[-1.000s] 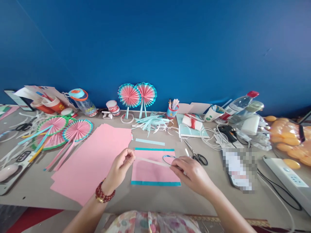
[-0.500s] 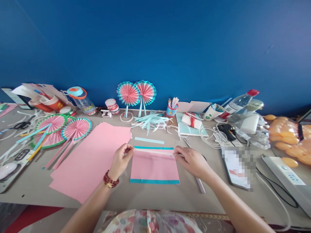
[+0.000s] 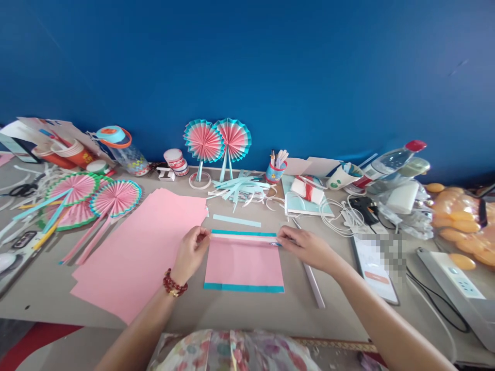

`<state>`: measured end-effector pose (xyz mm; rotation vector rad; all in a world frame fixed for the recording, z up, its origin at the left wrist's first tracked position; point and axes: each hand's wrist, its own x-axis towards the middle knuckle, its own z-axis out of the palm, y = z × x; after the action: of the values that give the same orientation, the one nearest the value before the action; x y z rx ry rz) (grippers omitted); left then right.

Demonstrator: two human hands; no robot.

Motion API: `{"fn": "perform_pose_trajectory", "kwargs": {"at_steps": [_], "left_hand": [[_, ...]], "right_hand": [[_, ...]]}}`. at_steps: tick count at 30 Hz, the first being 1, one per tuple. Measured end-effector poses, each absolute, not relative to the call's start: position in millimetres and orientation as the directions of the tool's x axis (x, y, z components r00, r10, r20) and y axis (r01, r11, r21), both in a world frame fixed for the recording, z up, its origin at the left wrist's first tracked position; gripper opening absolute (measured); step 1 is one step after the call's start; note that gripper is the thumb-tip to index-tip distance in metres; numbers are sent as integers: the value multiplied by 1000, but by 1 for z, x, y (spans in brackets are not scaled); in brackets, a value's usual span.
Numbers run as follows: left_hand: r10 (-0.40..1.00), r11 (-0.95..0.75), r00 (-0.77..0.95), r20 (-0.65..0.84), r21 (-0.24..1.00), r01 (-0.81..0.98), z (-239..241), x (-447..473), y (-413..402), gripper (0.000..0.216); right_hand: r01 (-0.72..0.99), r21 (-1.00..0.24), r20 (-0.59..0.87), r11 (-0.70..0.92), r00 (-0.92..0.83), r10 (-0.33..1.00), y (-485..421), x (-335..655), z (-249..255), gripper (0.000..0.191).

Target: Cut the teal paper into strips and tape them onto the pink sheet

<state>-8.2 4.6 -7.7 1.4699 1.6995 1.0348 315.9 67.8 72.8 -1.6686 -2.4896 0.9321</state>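
Between my left hand [image 3: 194,246] and my right hand [image 3: 305,247] stretches a thin white strip [image 3: 243,238], pinched at its two ends. It runs just below the upper blue band [image 3: 243,233] of a pink sheet [image 3: 243,263]; whether it touches the sheet I cannot tell. A second blue band [image 3: 243,287] lines the sheet's near edge. A small blue bit shows at the strip's right end by my right fingers. Beyond the sheet lies a pale blue paper strip [image 3: 236,221]. Right of the sheet, a long slim grey-lilac tool [image 3: 314,286] lies partly under my right hand.
Large pink sheets [image 3: 143,242] lie to the left, near pleated paper fans [image 3: 116,198]. More fans [image 3: 203,140] lean on the blue wall behind a heap of cut strips [image 3: 242,189]. A phone [image 3: 377,278], a power strip [image 3: 456,283] and cables occupy the right side.
The view has shifted slightly. Both hands still hold the white strip, which now looks straighter and closer to the upper blue band.
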Motion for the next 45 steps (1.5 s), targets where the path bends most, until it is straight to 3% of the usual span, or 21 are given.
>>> {"fn": "perform_pose_trajectory", "kwargs": {"at_steps": [8,10,14,17,23,34,45], "left_hand": [[988,55,-150,26,858,510,-14,-11,6,26],[989,44,-144,37,855,517,-13,-8,6,24],[990,8,-122,69,840,543,-10,-2,6,19],[987,-19,-121,107,822,570,-8,0,6,16],[981,-53,-112,160,767,639,-12,-5,5,15],[974,-70,-92,206,664,744,-22,-6,9,9],[972,-59,-94,218,604,794,-25,-4,11,8]], "right_hand": [[815,-478,-265,328,-489,831,70,332,78,23],[872,-382,-266,306,-421,867,69,332,78,25],[967,-73,-222,242,-253,942,63,324,71,27],[971,23,-186,237,-229,956,56,317,61,25],[958,5,-160,287,-282,946,47,310,45,24],[948,90,-294,304,-266,918,53,299,43,26],[975,-50,-269,215,-221,937,61,302,34,24]]}}
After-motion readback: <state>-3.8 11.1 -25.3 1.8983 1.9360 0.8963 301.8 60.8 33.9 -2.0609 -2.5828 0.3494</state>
